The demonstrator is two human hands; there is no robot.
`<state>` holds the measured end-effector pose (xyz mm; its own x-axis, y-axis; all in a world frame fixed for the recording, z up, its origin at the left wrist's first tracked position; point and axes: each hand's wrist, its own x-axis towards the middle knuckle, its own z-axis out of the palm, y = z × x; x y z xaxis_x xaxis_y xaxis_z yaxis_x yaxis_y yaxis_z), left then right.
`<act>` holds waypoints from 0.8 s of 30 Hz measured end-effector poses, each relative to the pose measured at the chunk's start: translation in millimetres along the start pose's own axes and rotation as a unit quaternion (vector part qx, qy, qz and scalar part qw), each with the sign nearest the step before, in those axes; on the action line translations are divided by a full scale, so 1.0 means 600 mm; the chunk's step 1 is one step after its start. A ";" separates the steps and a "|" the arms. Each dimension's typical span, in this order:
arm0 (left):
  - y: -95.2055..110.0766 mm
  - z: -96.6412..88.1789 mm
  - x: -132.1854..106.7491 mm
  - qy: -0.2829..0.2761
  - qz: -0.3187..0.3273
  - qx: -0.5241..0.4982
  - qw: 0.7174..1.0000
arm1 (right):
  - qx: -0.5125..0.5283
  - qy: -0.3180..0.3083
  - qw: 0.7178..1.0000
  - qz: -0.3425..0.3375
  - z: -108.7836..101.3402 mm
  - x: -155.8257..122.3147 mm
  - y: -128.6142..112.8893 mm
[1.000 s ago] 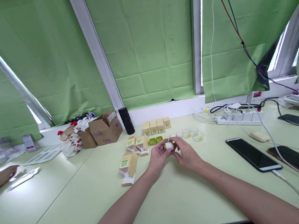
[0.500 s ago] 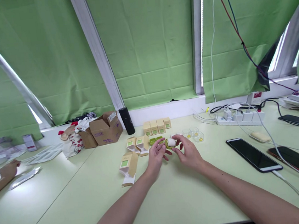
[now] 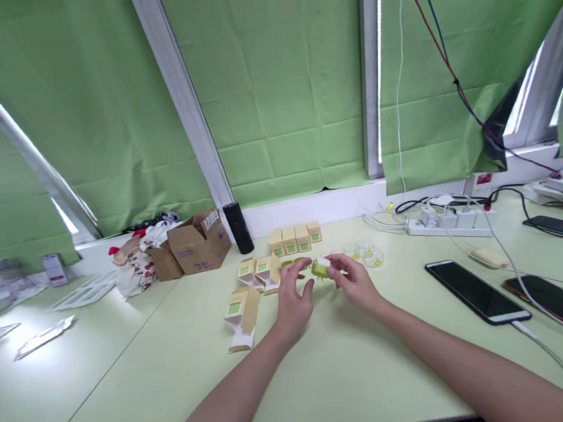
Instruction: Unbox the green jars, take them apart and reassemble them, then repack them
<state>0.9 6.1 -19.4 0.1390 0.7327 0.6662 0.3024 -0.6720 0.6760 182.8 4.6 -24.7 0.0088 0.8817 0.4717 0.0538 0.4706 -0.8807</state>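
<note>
Between thumb and fingers, my right hand (image 3: pixel 353 282) pinches a small green case with a white top (image 3: pixel 320 267), raised over the table. A small pale loop dangles under it. My left hand (image 3: pixel 294 298) is just left of the case, thumb and fingers spread; I cannot tell whether a fingertip touches it. Behind my left fingers, more green pieces (image 3: pixel 293 262) are partly hidden. To the left lie a cardboard box with open flaps (image 3: pixel 242 312) and two more opened small boxes (image 3: pixel 266 269).
Several small tan boxes (image 3: pixel 295 238) line the back. Clear plastic cups with yellow bits (image 3: pixel 373 258) sit right of my hands. A phone on a cable (image 3: pixel 476 291), a power strip (image 3: pixel 451 225), a black cylinder (image 3: pixel 238 229) and a carton (image 3: pixel 199 243) are around.
The green case has been turned, so its green side shows instead of the white part. My left fingers have moved apart from it. Another person's hand at the far left has gone out of view.
</note>
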 end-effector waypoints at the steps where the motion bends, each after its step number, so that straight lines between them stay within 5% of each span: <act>1: 0.001 -0.001 -0.001 -0.003 0.026 0.025 0.999 | 0.019 0.004 1.000 0.013 0.001 0.001 0.002; 7: -0.001 -0.003 -0.002 -0.030 0.108 0.107 0.988 | 0.085 0.007 0.994 0.074 0.003 0.006 0.000; 24: 0.007 -0.001 0.000 -0.026 0.087 0.113 0.989 | 0.083 -0.004 0.990 0.111 0.003 0.008 0.006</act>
<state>1.7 3.2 -16.2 0.2546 0.6169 0.7447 0.4712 -0.7516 0.4615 181.0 10.8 -25.5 -0.0058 0.9641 0.2655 -0.1130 0.2632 -0.9581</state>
